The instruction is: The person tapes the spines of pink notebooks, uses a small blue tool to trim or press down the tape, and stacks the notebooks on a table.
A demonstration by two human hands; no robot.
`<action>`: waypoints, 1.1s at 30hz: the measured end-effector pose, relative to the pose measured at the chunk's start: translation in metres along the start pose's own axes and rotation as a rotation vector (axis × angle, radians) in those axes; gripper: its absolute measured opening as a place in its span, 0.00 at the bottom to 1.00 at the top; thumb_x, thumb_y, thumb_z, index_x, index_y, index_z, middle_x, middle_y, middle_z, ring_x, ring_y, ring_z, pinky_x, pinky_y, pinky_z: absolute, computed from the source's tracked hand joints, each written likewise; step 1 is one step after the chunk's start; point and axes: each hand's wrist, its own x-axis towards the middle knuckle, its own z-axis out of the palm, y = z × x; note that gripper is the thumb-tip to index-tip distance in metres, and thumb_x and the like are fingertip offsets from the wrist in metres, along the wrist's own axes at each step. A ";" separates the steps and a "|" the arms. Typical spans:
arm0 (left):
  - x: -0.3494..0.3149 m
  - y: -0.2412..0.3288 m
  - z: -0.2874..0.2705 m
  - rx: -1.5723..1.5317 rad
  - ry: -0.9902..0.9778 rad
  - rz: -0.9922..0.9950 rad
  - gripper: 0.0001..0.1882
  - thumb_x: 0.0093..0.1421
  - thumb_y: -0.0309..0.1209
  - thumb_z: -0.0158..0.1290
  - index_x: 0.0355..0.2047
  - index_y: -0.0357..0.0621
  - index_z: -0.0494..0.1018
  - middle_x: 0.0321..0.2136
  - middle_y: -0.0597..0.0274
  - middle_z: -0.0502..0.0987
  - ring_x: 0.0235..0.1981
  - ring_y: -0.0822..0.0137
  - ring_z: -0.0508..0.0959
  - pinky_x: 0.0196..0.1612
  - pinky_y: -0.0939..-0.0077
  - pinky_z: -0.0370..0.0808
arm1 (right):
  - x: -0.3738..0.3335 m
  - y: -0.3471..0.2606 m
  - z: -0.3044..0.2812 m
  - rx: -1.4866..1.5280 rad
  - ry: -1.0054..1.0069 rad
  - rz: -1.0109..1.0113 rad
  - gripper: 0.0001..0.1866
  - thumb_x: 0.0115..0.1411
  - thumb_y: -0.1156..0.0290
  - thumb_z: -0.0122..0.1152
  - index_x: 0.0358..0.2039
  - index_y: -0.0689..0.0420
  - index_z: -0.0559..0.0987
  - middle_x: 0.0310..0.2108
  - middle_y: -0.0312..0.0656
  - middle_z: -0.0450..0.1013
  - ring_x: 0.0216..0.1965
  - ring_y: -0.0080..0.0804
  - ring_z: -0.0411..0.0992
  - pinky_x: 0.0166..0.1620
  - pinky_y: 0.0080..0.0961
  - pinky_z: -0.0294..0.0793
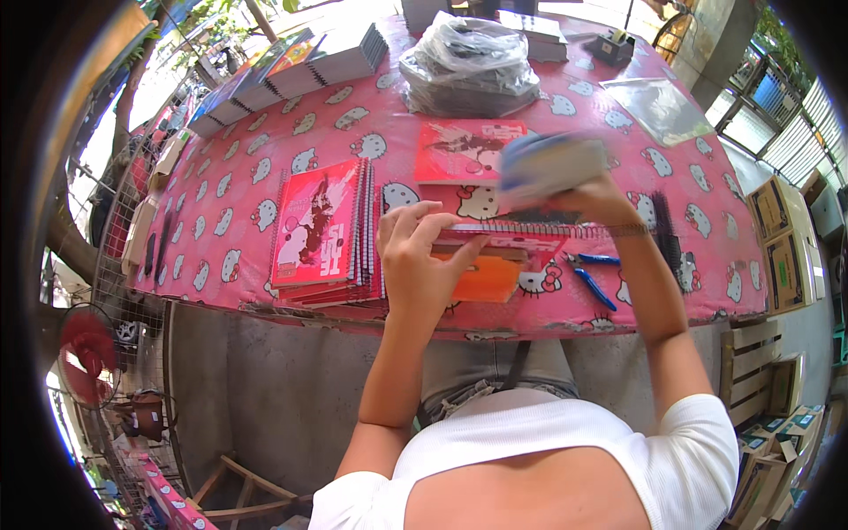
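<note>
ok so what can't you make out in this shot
All in the head view:
- Blue-and-cream block in the right hand: smeared by motion blur.
- Orange piece: partly covered by the left hand.
- Plastic bag: creases and glare obscure its contents.
- Cardboard boxes, lower right: cut off by the dark rim.

Two hands show: at the left hand [420, 247] is one spiral-edged notebook [521, 235], with one orange piece [484, 277] just below, and at the right hand [596, 199] one blurred block [552, 168], with one pair of pliers [596, 290] below. Left of the left hand sits one stack of spiral notebooks [320, 221], its copies too tightly layered to count. Beyond both hands are one plastic-wrapped bundle [468, 75] and, farther right, one clear sheet [661, 110].
</note>
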 end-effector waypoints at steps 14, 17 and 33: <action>-0.014 -0.033 -0.010 -0.629 0.152 -0.421 0.27 0.48 0.28 0.67 0.46 0.41 0.67 0.38 0.61 0.72 0.39 0.74 0.74 0.40 0.82 0.71 | 0.032 -0.029 0.026 0.336 -0.149 -0.051 0.25 0.42 0.75 0.70 0.43 0.59 0.76 0.39 0.39 0.76 0.40 0.26 0.74 0.42 0.28 0.74; -0.007 -0.029 -0.012 -0.732 0.176 -0.447 0.27 0.50 0.24 0.65 0.49 0.41 0.65 0.37 0.62 0.72 0.38 0.73 0.75 0.40 0.82 0.72 | 0.035 -0.031 0.041 0.115 -0.203 -0.025 0.30 0.38 0.78 0.70 0.46 0.61 0.74 0.40 0.39 0.76 0.42 0.24 0.72 0.45 0.25 0.74; -0.014 -0.050 -0.024 -0.967 0.113 -0.650 0.17 0.51 0.14 0.59 0.43 0.37 0.76 0.32 0.61 0.79 0.34 0.77 0.76 0.37 0.82 0.75 | 0.030 0.042 0.010 -0.417 0.361 0.467 0.28 0.45 0.77 0.62 0.50 0.53 0.73 0.44 0.48 0.75 0.42 0.39 0.76 0.44 0.35 0.74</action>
